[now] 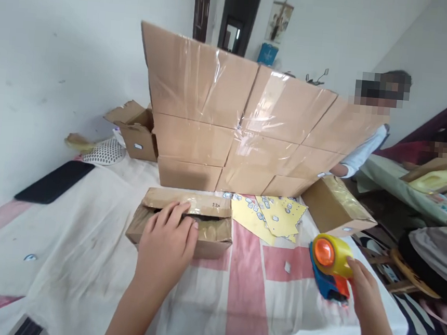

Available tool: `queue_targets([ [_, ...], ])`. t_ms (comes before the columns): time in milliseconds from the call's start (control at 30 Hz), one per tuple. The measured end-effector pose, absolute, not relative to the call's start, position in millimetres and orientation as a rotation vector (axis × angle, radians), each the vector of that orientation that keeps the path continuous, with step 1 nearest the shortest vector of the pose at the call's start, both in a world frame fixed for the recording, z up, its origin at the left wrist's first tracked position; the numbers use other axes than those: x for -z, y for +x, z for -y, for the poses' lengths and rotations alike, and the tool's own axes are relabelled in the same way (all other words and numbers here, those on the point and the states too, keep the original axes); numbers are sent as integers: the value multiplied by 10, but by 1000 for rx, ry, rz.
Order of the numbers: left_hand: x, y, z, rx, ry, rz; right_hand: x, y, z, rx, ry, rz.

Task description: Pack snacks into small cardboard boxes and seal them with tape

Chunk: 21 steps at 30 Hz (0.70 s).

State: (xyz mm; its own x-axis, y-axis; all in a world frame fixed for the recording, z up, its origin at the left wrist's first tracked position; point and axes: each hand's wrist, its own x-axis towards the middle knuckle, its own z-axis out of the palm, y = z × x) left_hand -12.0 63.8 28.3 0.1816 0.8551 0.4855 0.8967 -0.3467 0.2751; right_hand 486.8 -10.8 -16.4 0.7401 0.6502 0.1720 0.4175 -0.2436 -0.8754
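Observation:
A small brown cardboard box [212,247] lies in front of me, its top flaps pushed nearly together with a dark gap between them. My left hand [170,236] rests on those flaps, fingers stretched over the gap. To the right, my right hand [362,286] grips a tape dispenser [330,265] with a yellow body, an orange hub and a blue frame. The dispenser is held just above the cloth, apart from the box; the fingertips behind it are partly hidden.
A tall taped cardboard panel [194,139] stands behind the box. Yellow sheets with small stickers [277,219] lie beside it. Another taped box [333,203] is at right, an open carton [140,134] at back left, a black flat object [56,181] at left. A person [370,144] is beyond the panel.

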Motion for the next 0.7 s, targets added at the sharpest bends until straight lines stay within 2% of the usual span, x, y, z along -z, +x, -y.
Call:
queue_targets([
  [100, -281, -161, -617, 912, -2368, 1770, 273, 4677, 117, -411, -1843, 719],
  [200, -307, -205, -613, 871, -2464, 1820, 337, 4447, 167, -365, -1777, 713],
  [467, -844, -86, -701, 300, -2492, 2037, 533, 3935, 219, -270, -1650, 665],
  [700, -869, 133, -565, 444, -2428, 2160, 410, 3823, 261, -339, -1700, 661],
])
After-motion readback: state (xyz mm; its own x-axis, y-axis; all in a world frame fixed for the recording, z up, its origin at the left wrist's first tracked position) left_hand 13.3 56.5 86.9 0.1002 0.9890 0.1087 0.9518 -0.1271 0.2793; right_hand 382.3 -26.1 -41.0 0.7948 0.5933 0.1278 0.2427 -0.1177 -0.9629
